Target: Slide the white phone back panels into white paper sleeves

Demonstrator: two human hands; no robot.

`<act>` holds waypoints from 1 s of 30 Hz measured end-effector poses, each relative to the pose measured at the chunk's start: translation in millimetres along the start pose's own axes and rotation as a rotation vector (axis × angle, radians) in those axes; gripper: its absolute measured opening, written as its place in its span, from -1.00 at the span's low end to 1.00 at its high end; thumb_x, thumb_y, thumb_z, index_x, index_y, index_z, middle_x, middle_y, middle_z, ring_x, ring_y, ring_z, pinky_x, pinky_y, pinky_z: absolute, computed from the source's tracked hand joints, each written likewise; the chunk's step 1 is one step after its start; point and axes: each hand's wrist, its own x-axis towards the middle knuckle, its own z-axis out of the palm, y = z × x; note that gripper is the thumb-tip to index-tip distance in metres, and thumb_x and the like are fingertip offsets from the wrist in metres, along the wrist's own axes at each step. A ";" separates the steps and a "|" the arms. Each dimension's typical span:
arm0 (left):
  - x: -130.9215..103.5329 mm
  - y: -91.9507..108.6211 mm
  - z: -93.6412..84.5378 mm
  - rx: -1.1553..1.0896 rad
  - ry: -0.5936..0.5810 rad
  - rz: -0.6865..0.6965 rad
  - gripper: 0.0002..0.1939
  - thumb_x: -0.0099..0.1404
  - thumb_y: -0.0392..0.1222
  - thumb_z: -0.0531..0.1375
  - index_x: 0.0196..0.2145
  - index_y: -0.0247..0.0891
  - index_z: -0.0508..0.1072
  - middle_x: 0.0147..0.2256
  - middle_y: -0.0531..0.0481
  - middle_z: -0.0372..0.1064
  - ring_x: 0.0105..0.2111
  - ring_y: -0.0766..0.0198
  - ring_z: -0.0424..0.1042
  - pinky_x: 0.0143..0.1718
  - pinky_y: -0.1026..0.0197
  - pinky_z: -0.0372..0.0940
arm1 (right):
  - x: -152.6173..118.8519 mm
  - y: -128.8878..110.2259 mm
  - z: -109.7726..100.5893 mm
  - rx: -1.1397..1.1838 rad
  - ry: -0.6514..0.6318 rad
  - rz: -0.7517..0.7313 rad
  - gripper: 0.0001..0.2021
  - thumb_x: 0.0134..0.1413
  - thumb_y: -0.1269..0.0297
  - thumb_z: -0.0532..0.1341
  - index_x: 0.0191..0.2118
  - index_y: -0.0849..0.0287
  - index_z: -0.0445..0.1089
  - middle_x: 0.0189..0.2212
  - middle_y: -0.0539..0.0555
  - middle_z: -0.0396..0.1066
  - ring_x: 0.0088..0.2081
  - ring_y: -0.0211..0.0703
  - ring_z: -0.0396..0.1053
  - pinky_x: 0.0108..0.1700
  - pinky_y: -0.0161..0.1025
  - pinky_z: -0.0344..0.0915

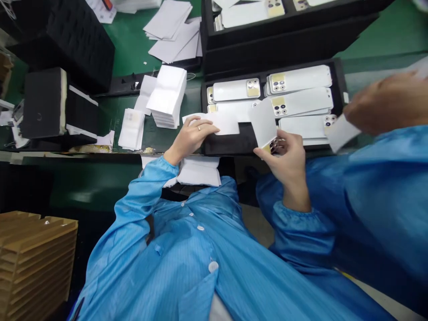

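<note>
A slip of white paper (229, 122) is held by my left hand (192, 136), whose fingers are bent over its left end. My right hand (287, 154) pinches a white phone back panel (262, 118) near its camera lenses, so the panel stands tilted upward. Both hands are at the front edge of a black foam tray (217, 145). Stacks of similar panels (302, 102) lie in that tray, with yellow film around some of the lenses. The lower part of the held panel is partly covered by my fingers.
A co-worker's hand (384, 104), blurred, holds a white piece at the right. Left of the tray stand a tall paper stack (167, 96) and a smaller one (131, 129). A second black tray (284, 38) lies behind. Black foam blocks (43, 102) occupy the left.
</note>
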 end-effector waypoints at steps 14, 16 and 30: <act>45.1 48.0 121.4 -0.110 0.257 -0.329 -0.41 0.53 0.27 0.43 0.23 -0.21 0.51 0.26 -0.44 0.54 0.38 -0.46 0.43 0.41 -0.40 0.36 | -18.0 12.5 2.6 0.032 0.002 0.078 -0.17 -0.05 -0.09 0.53 0.35 0.10 0.49 0.30 0.32 0.36 0.19 0.28 0.56 0.29 0.25 0.63; 48.2 50.5 129.7 -0.158 0.265 -0.328 -0.44 0.58 0.22 0.38 0.27 -0.24 0.48 0.27 -0.45 0.53 0.36 -0.43 0.46 0.42 -0.40 0.37 | -19.8 14.6 2.6 0.027 -0.005 0.077 -0.15 -0.05 -0.09 0.54 0.37 0.08 0.46 0.30 0.29 0.35 0.21 0.30 0.56 0.33 0.33 0.61; -3.6 14.3 56.0 0.039 0.061 -0.232 -0.32 0.53 0.36 0.38 0.35 -0.12 0.48 0.35 -0.43 0.49 0.39 -0.40 0.47 0.46 -0.38 0.38 | -41.5 6.8 -8.6 0.001 -0.089 0.042 -0.20 0.07 -0.05 0.54 0.42 -0.01 0.47 0.27 0.20 0.44 0.22 0.20 0.56 0.39 0.20 0.58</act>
